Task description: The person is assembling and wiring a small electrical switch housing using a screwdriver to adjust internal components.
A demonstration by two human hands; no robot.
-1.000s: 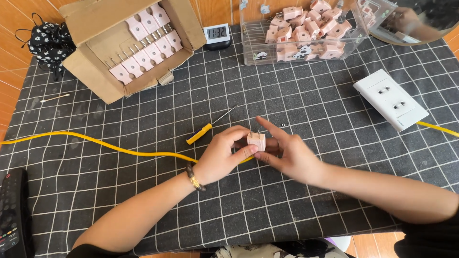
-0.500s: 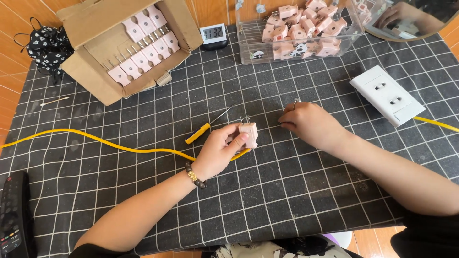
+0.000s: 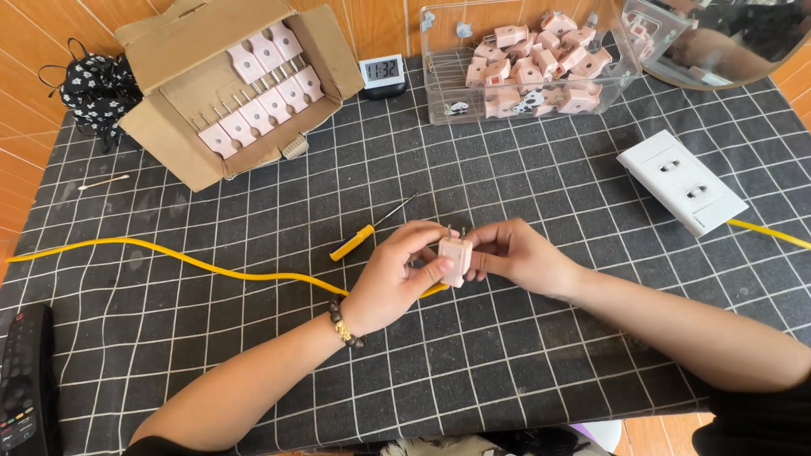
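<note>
1. Left hand (image 3: 390,283) pinches pale pink plug (image 3: 455,258) between thumb and fingers, mid-table, above the black grid-pattern cloth (image 3: 524,363); beaded bracelet (image 3: 345,323) on that wrist.
2. Right hand (image 3: 519,256) touches the plug's right side, fingers curled together on it; both hands meet at the plug.
3. Plug sits upright-ish, two metal prongs pointing up and far.
4. Yellow cable (image 3: 169,256) runs from the left edge across the cloth toward the hands, end hidden under the left hand.
5. Yellow-handled screwdriver (image 3: 365,235) lies just left and far of the left hand, tip pointing far-right.
6. White double wall socket (image 3: 681,181) lies right, well apart from the hands; more yellow cable passes from under it to the right edge.
7. Cardboard box (image 3: 169,139) far left, tipped open, rows of pink plugs inside.
8. Clear plastic bin (image 3: 524,67) far centre-right, loose pink plugs piled in.
9. Small digital clock (image 3: 382,73) between box and bin.
10. Black remote (image 3: 24,388) near left edge.
11. Black floral pouch (image 3: 95,89) far left.
</note>
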